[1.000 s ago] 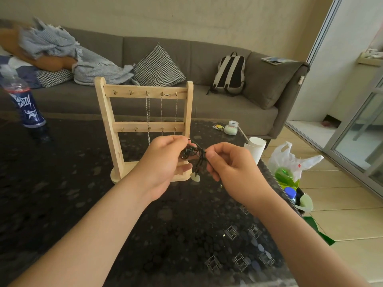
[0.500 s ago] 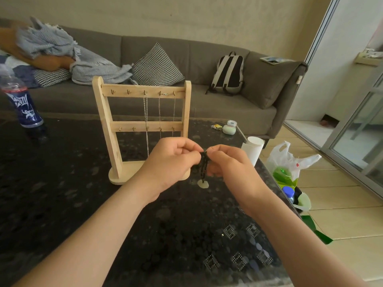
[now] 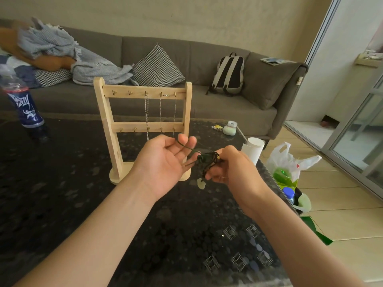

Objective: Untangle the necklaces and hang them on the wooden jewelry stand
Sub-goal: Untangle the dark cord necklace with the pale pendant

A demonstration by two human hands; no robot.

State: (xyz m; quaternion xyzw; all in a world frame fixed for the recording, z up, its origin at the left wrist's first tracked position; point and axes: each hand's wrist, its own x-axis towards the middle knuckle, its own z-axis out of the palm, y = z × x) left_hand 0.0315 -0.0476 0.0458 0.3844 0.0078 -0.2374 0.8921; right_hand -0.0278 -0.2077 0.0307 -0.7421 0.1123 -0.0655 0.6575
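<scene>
Since half a second ago the left hand (image 3: 165, 160) has opened and turned palm up. Its fingers are straight, and one strand of the black cord necklace (image 3: 207, 160) lies across them, probably to draw it out of the tangle. At 3 o'clock from it, the right hand (image 3: 230, 168) pinches the bunched cord, and the pale pendant (image 3: 201, 183) hangs at 6 o'clock. The wooden jewelry stand (image 3: 107, 125) stands at 12 o'clock on the surface (image 3: 62, 183), already carrying chain necklaces (image 3: 146, 112).
</scene>
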